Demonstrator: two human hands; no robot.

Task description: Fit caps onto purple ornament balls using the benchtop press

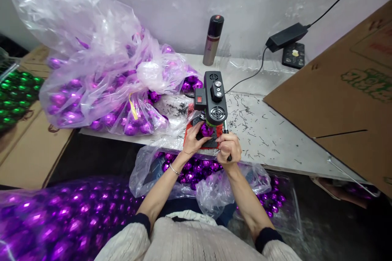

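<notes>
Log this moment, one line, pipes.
left hand: around purple ball below black machine | right hand: gripping lever | black-capped container: upright behind machine

Room between black machine and cardboard box, bag of balls a barrier leftward.

Two hands: the left fingers hold one purple ball, the right fingers one lever. Just beyond the fingers stands one black machine with two round grilles and one red switch. Farther beyond them: one can, one adapter, one flat black device. Right of the fingers, one printed carton; left, one yellow strip. Loose purple balls and, far left, green balls are too many to count.
</notes>
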